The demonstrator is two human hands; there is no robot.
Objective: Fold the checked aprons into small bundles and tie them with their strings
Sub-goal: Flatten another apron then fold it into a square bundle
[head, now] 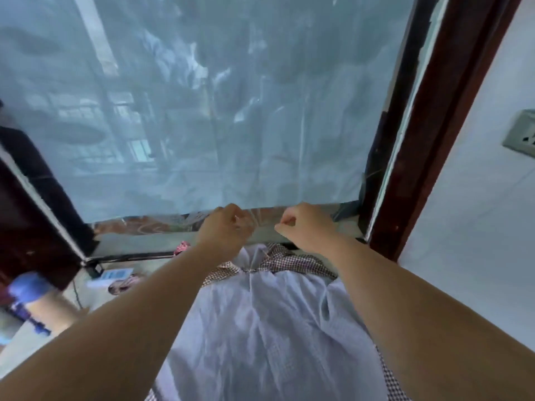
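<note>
Before a window veiled in pale blue sheeting (202, 111), left hand (228, 228) raised left of centre, fingers curled tight. Below, between the two forearms, checked apron (260, 328) spread pale side up, puckered near the wrists. Right of centre, right hand (304, 225) curled the same way, apart from the left; impossible to tell whether either grips anything; wall socket (521, 134) at far right.

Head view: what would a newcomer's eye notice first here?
Two bare forearms reach forward, left hand and right hand curled into fists. Behind them a hazy sheet fills the dark window frame. Below lies the checked apron, pale side up, gathered to a point.
</note>
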